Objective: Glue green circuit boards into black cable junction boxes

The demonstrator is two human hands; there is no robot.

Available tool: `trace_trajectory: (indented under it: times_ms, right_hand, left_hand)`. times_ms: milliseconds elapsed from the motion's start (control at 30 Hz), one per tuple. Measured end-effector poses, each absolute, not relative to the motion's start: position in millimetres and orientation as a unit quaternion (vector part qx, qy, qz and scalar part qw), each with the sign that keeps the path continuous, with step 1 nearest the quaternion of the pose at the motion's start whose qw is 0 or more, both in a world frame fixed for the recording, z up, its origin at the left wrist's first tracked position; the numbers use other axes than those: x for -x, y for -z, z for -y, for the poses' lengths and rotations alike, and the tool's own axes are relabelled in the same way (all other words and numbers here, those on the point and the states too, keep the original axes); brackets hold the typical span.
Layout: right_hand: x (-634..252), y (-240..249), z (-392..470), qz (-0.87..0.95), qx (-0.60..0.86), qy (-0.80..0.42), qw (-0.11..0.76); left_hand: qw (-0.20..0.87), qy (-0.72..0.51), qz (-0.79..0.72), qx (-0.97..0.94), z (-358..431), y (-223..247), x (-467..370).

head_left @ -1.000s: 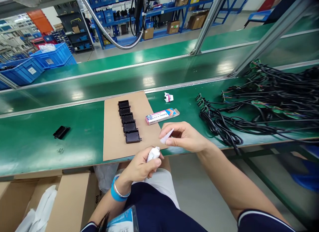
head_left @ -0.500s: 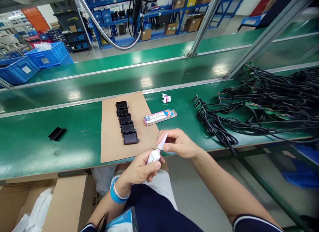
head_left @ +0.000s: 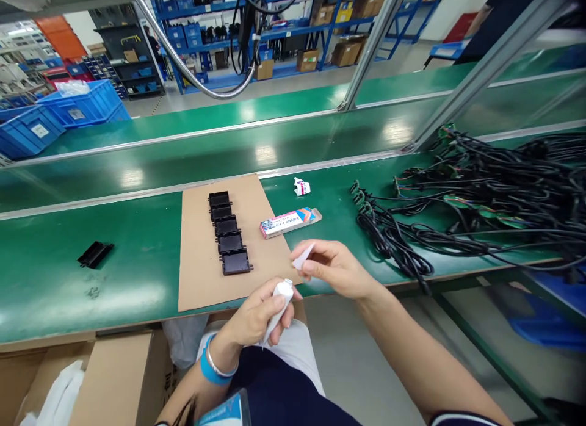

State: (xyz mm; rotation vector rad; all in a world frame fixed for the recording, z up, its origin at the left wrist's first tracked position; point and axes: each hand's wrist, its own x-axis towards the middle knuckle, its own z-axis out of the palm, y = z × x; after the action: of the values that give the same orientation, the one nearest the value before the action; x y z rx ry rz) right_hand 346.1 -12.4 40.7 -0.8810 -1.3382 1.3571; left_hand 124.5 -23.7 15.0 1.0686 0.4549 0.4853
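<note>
A white glue tube (head_left: 280, 299) is gripped in my left hand (head_left: 259, 316), its neck pointing up and away from me. My right hand (head_left: 336, 268) pinches a white cone-shaped cap (head_left: 303, 256), held apart from the tube, up and to its right. Just beyond my hands lies a cardboard sheet (head_left: 196, 243) bearing a column of several black plastic housings (head_left: 235, 262). The printed glue box (head_left: 290, 223) lies partly over the sheet's right edge, its right end open. Behind it is a torn scrap of packaging (head_left: 301, 187).
Another black housing (head_left: 95, 254) lies to the left on the green bench (head_left: 141, 249). Bundled black cables (head_left: 458, 231) with small circuit boards spread over the right side. An open carton (head_left: 119, 377) stands below at the left. A metal conduit (head_left: 183, 66) hangs overhead.
The cap has come off the tube's neck. My right hand has drawn it away, while my left hand still holds the tube, now slightly lower. The view has shifted a little.
</note>
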Motion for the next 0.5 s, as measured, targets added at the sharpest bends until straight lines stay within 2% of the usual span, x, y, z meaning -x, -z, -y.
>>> trace_trajectory:
  times_ms: [167,367,433,500]
  right_hand:
    - [-326,-43,20,0.571,0.294,-0.604,0.472]
    - [-330,-52,20,0.645,0.285,-0.556,0.44]
    - [-326,-51,23,0.679,0.314,-0.5,0.437]
    - [-317,-46,27,0.691,0.365,-0.433,0.45]
  left_hand:
    - [0.811,-0.216,-0.224,-0.495,26,-16,-129]
    - [0.815,-0.204,-0.222,-0.495,29,-16,-123]
    - [0.772,-0.213,-0.265,-0.538,33,-21,-121]
    - [0.663,-0.241,-0.348,-0.618,39,-28,-121]
